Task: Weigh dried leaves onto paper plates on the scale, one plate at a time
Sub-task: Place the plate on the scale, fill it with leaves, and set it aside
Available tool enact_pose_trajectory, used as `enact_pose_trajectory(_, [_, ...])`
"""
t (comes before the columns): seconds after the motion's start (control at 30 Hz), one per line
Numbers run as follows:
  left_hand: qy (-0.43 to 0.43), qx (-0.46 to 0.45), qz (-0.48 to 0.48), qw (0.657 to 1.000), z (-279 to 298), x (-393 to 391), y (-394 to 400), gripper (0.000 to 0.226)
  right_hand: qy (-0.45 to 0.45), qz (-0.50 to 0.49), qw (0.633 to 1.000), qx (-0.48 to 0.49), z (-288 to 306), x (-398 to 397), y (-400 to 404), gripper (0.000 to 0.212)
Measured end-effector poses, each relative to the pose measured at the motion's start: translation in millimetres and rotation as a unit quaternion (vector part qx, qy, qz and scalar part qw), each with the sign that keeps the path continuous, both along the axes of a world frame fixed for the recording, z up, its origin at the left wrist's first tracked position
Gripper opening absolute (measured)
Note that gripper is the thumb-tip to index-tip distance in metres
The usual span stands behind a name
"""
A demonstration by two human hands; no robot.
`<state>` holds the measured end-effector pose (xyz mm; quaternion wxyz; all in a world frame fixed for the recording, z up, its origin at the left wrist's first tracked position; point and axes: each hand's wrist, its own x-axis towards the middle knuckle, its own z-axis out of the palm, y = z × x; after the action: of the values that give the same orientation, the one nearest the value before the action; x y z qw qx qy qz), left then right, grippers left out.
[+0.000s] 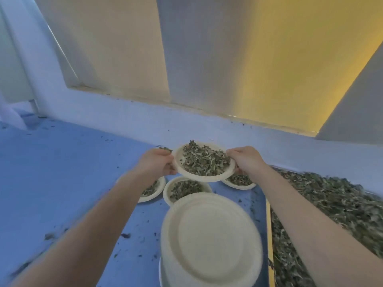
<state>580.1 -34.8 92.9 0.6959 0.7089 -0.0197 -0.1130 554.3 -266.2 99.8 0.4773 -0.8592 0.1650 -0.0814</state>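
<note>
The filled paper plate [204,161] of dried leaves [205,159] is up off the blue surface [62,172], held between your hands. Your left hand [156,162] grips its left rim with curled fingers; your right hand [245,159] grips the right rim the same way. Beneath it on the surface sit three more filled plates: one on the left [152,192], one in the middle [184,189], one on the right [239,182]. Nearest you is a stack of empty plates [211,241]. A loose heap of leaves [331,206] lies to your right.
</note>
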Motion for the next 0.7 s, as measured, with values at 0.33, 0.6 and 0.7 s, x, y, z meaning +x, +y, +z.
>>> enact_pose_trajectory(0.33, [0.075,0.081,-0.320,0.941,-81,31,-65,0.039,0.181,-0.063,0.970,-0.152,-84,-16,-71,0.024])
enact_pose_trajectory(0.6, [-0.009,0.291,-0.407,0.866,-95,43,-91,0.036,0.252,-0.027,0.910,-0.328,-100,-10,-94,0.022])
enact_pose_trajectory(0.7, [-0.037,0.321,-0.401,0.857,-94,46,-89,0.026,0.261,-0.018,0.900,-0.348,-105,-3,-97,0.017])
